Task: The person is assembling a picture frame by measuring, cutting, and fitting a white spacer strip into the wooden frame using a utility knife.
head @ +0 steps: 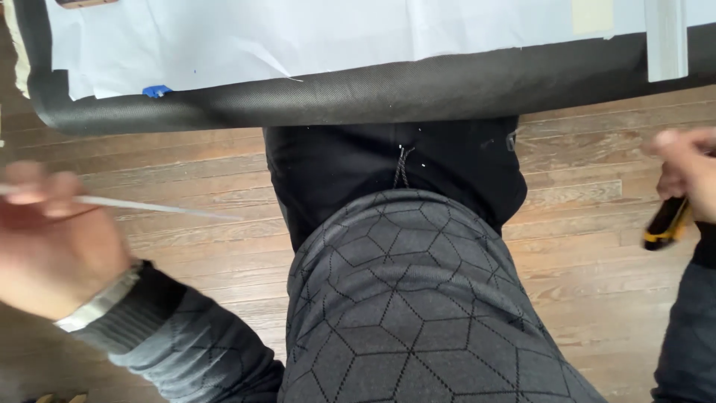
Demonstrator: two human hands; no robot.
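Nearest the camera is the person's own torso in a grey knit top with a stitched hexagon pattern (403, 298), and below it black trousers (395, 168) with a short cord hanging at the waist. Left of the top, the left hand (48, 239), blurred and wearing a silver metal wristband (97, 302), has its fingers pinched closed on a thin white strip (142, 205) that reaches from the fingertips toward the trousers. Right of the top, at the frame's edge, the right hand (690, 172) is curled around a yellow and black utility knife (666, 222), whose lower end pokes out beneath the fingers. Under both hands lies a brown wood plank floor (194, 246). Beyond the trousers runs the rounded edge of a table wrapped in dark woven fabric (388, 89), covered by white paper sheets (298, 33), with a small piece of blue tape (155, 91) at the paper's edge, far left of the top.
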